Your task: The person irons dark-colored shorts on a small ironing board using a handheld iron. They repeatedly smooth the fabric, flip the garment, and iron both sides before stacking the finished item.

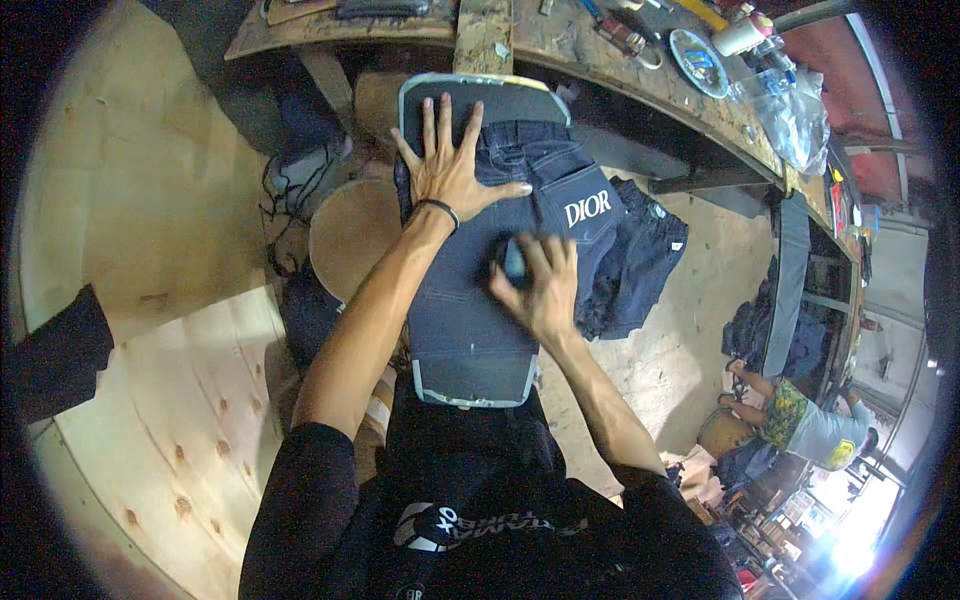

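Dark blue denim shorts (pixel 465 320) lie stretched over a dark board (pixel 475 375) with a pale rim. White lettering marks a back pocket on their right side. My left hand (pixel 450 170) presses flat near the waistband, fingers spread and partly over the board's far end. Lower down, over the middle of the denim, my right hand (pixel 545 285) is curled round a small dark object (pixel 514 262) with a bluish-grey face. Motion blurs that hand, and the object's kind is too smeared to make out.
A wooden workbench (pixel 620 75) crosses the far side, carrying a round dish (pixel 699 63), a clear plastic bag (pixel 790 115) and a spool (pixel 742 35). More dark garments (pixel 635 260) hang right of the board. A round stool (pixel 355 235) stands left. Another person (pixel 805 425) sits far right.
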{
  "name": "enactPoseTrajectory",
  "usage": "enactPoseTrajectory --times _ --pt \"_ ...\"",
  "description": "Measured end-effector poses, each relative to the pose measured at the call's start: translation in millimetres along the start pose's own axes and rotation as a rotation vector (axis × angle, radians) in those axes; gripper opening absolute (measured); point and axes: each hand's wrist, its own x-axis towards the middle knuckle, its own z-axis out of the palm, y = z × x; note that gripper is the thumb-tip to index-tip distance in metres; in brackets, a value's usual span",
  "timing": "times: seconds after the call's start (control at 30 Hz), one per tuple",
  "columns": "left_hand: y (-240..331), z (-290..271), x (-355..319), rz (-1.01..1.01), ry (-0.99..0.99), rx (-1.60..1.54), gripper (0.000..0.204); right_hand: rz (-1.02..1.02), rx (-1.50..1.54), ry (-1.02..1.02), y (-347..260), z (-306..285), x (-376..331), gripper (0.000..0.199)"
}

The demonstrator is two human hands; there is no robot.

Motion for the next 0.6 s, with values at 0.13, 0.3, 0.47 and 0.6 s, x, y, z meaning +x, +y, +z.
enactPoseTrajectory --times 0.13,0.3,0.47,0.6 --pt "0.0 7.9 0.1 0.034 0.173 -0.049 0.144 0.070 -0.112 -0.092 -22.8 -3.5 -30.8 0.051" --pt "-0.5 8.4 0.4 0.026 0.162 -0.046 0.141 0.015 -0.008 -0.338 -55.2 -40.5 -57.5 0.053" --pt "-2.8 4.2 3.4 0.016 0.109 -0.071 0.136 0.096 -0.113 -0.208 -49.6 -15.9 -30.7 0.051" --pt "-2.2 4.1 2.4 0.065 0.141 -0.136 0.131 0.013 -0.027 -0.312 -60.2 -23.8 -74.8 0.046"
